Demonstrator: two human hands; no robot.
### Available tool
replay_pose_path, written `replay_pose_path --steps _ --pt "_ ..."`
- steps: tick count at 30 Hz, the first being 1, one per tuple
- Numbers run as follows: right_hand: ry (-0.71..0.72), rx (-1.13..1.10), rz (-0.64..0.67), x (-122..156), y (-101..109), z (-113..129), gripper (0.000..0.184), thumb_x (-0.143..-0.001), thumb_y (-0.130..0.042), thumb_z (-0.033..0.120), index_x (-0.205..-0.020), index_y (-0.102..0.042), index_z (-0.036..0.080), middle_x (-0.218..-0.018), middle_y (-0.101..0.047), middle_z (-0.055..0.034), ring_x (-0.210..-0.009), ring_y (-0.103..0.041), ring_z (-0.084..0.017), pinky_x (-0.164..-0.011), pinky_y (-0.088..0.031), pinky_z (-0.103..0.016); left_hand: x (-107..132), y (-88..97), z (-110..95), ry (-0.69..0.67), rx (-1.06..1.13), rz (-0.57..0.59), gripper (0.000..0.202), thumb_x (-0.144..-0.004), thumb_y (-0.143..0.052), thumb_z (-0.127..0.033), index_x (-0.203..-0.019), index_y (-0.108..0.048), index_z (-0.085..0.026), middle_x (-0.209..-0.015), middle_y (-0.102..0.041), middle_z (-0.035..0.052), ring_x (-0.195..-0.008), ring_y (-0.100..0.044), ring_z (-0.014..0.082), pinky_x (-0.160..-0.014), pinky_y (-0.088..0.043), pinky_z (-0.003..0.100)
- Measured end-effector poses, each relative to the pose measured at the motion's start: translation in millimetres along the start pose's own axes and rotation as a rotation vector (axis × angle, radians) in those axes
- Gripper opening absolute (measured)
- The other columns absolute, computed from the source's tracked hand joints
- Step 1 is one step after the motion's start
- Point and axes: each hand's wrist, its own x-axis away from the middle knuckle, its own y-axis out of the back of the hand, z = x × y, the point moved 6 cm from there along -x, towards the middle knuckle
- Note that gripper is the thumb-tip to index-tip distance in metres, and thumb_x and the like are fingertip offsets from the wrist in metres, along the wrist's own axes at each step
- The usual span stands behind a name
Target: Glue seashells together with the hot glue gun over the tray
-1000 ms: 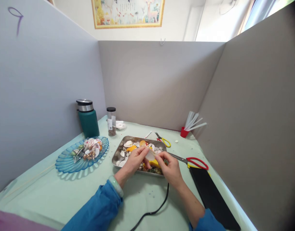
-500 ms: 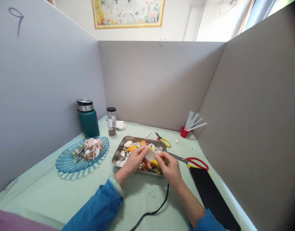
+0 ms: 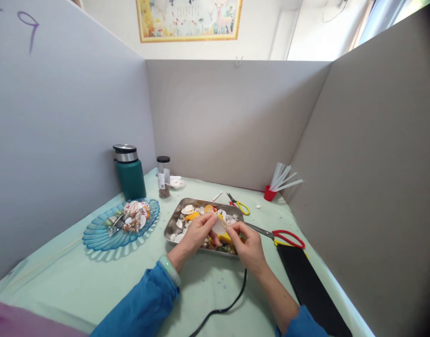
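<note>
Grey panels [image 3: 236, 121] are set around a pale green tablecloth [image 3: 77, 285]. Above a metal tray [image 3: 170, 229] of shells, a pale disc [image 3: 219, 228] is pinched by the left hand's [image 3: 198, 231] fingers, its right edge gripped by the right hand's [image 3: 249, 243]. Red-handled scissors [image 3: 271, 234] are laid at right.

Two hands [image 3: 197, 233] hold one round piece [image 3: 219, 227] over one tray [image 3: 172, 226]. Left of the left hand [image 3: 197, 233]: one plate [image 3: 95, 234], one bottle [image 3: 130, 180], one jar [image 3: 163, 180]. Ahead or right of the right hand [image 3: 249, 244]: two scissors [image 3: 271, 234], one black slab [image 3: 311, 288], one red cup [image 3: 270, 194].
</note>
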Motion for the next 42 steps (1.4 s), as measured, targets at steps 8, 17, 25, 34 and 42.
replay_pose_path --steps 8,17,25,34,42 --pt "0.001 0.063 -0.041 -1 4 -4 0.024 -0.087 -0.054 0.034 -0.068 -0.058 0.018 -0.062 -0.056 0.0017 -0.060 -0.052 -0.013 -0.061 -0.040 -0.024 0 -2.6 1 0.023 0.017 0.026 0.038 -0.086 -0.049 -0.052 -0.081 -0.054 -0.015 -0.054 -0.059 -0.0009 -0.048 -0.061 0.0133 -0.049 -0.044 0.021" --pt "0.041 0.127 -0.067 0 4 -8 0.023 -0.088 -0.053 0.033 -0.071 -0.059 0.019 -0.065 -0.058 0.0003 -0.063 -0.052 -0.015 -0.064 -0.041 -0.026 -2 -3.9 3 0.016 0.060 0.020 0.038 -0.076 -0.065 -0.047 -0.095 -0.053 -0.016 -0.059 -0.058 -0.0037 -0.049 -0.061 0.0128 -0.048 -0.044 0.021" --pt "0.150 0.173 -0.053 1 4 4 0.021 -0.089 -0.053 0.029 -0.072 -0.059 0.020 -0.066 -0.060 0.0000 -0.063 -0.052 -0.015 -0.066 -0.039 -0.028 -2 -2.7 4 0.005 0.065 0.023 0.036 -0.078 -0.062 -0.047 -0.094 -0.053 -0.016 -0.061 -0.059 -0.0027 -0.050 -0.061 0.0126 -0.049 -0.044 0.022" --pt "0.177 0.191 -0.047 2 3 7 0.020 -0.089 -0.051 0.028 -0.072 -0.057 0.021 -0.067 -0.060 -0.0005 -0.064 -0.052 -0.016 -0.067 -0.038 -0.029 0 -3.0 -1 0.024 -0.046 0.035 0.034 -0.079 -0.060 -0.046 -0.086 -0.060 -0.013 -0.055 -0.062 0.0007 -0.050 -0.059 0.0137 -0.052 -0.044 0.023" --pt "0.181 0.208 -0.037 3 2 5 0.021 -0.090 -0.051 0.027 -0.071 -0.056 0.020 -0.068 -0.060 -0.0010 -0.066 -0.052 -0.015 -0.067 -0.038 -0.029 1 -2.3 2 0.049 -0.096 0.020 0.032 -0.081 -0.058 -0.045 -0.069 -0.052 -0.016 -0.047 -0.058 -0.0019 -0.043 -0.057 0.0119 -0.046 -0.036 0.020"
